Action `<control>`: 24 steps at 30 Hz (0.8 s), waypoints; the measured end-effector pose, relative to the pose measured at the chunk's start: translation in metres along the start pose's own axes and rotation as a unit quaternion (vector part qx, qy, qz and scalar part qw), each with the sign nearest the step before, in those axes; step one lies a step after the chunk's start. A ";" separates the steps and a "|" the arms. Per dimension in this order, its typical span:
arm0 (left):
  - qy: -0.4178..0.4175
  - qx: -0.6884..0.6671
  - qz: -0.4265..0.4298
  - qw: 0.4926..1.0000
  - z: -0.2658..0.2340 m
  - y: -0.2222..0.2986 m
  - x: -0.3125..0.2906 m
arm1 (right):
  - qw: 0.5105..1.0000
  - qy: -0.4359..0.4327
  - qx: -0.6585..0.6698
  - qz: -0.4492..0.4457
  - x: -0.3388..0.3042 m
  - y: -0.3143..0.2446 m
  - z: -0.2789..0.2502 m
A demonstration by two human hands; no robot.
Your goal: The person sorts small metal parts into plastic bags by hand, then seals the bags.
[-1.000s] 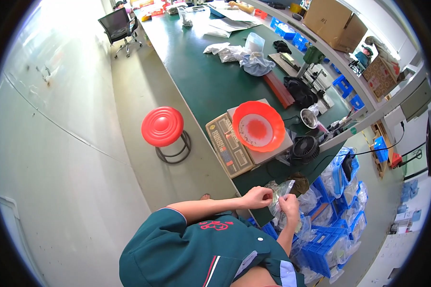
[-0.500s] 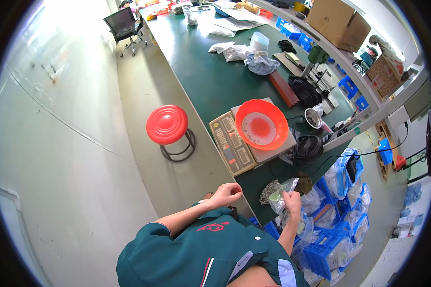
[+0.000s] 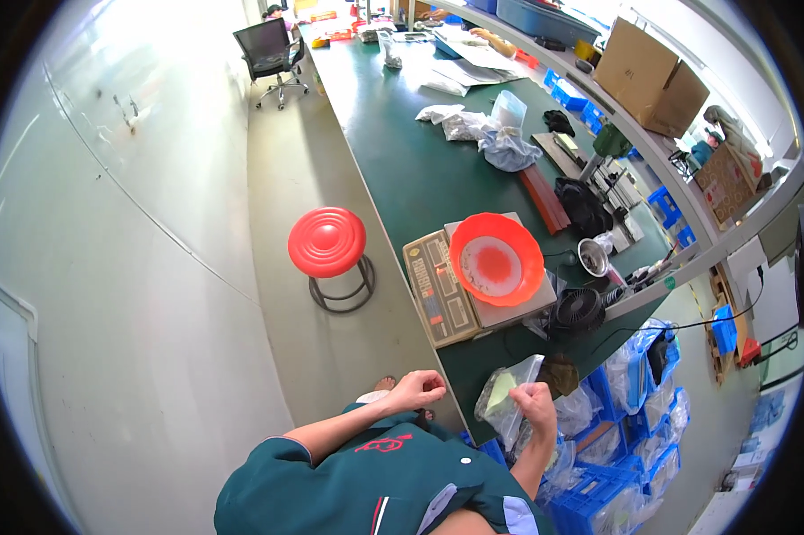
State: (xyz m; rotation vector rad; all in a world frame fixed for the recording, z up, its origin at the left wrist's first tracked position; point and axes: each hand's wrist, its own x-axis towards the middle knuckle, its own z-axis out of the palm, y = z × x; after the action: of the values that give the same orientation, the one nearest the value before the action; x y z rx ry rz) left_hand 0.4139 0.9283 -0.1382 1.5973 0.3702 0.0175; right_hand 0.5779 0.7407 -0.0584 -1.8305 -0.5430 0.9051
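My right hand (image 3: pixel 534 406) is closed on the upper edge of a clear plastic bag (image 3: pixel 514 383) at the near corner of the green worktable. A pale green slip (image 3: pixel 501 389) shows in the bag, and small greyish contents show low down; I cannot tell whether those lie in the bag or under it. Off the table's left edge, my left hand (image 3: pixel 420 390) has its fingers curled together; whatever they may hold is hidden. Beyond the hands, a red scalloped bowl (image 3: pixel 529 283) with small pieces inside sits on a counting scale (image 3: pixel 439 299).
A small black fan (image 3: pixel 579 308) and a steel bowl (image 3: pixel 592 256) stand right of the scale. Blue crates (image 3: pixel 589 489) with bagged goods crowd the right side. A red round stool (image 3: pixel 327 242) is left of the table (image 3: pixel 393 152). Above runs a shelf with a cardboard box (image 3: pixel 650 76).
The view has shifted, so the scene sits lower in the picture. The bag in my right hand now covers the spot where a heap of small greyish pieces showed. My left hand stays curled.
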 end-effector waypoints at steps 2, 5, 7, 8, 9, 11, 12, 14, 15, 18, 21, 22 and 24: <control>-0.032 0.016 -0.032 0.999 0.001 0.002 -0.001 | 0.997 -0.071 0.011 -0.021 -0.005 -0.014 0.004; 0.016 -0.247 -0.200 0.948 0.010 0.008 0.001 | 0.982 -0.170 0.032 -0.070 -0.010 -0.048 0.013; 0.005 -0.361 -0.241 0.901 0.008 0.014 0.002 | 0.963 -0.239 0.045 -0.113 -0.008 -0.065 0.023; -0.012 -0.471 -0.277 0.837 0.008 0.017 0.002 | 0.963 -0.239 0.046 -0.113 -0.006 -0.073 0.028; -0.046 -0.518 -0.266 0.812 0.010 0.016 0.003 | 0.949 -0.278 0.059 -0.137 -0.003 -0.079 0.032; -0.052 -0.591 -0.217 0.775 0.011 0.018 -0.005 | 0.928 -0.319 0.082 -0.171 0.001 -0.090 0.045; -0.062 -0.659 -0.168 0.731 0.011 0.027 -0.010 | 0.929 -0.317 0.083 -0.171 0.003 -0.093 0.051; -0.044 -0.674 -0.146 0.723 0.003 0.027 -0.014 | 0.928 -0.336 0.059 -0.151 0.010 -0.097 0.062; -0.066 -0.705 -0.115 0.697 -0.002 0.019 -0.016 | 0.928 -0.338 0.047 -0.151 0.013 -0.101 0.070; -0.046 -0.707 -0.090 0.700 -0.016 0.002 -0.028 | 0.926 -0.353 0.050 -0.124 0.025 -0.107 0.089; 0.001 -0.684 -0.093 0.724 -0.035 -0.001 -0.040 | 0.922 -0.369 0.033 -0.111 0.037 -0.112 0.108; 0.007 -0.688 -0.090 0.720 -0.042 -0.002 -0.044 | 0.922 -0.370 0.029 -0.110 0.041 -0.114 0.115; 0.015 -0.696 -0.083 0.713 -0.052 -0.015 -0.047 | 0.917 -0.382 -0.001 -0.112 0.048 -0.117 0.130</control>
State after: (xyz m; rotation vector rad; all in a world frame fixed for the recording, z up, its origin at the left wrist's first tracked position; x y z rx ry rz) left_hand 0.3536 0.9678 -0.1396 0.0373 0.3659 0.1495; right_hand 0.5099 0.8982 0.0009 -1.3225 -1.2067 1.4498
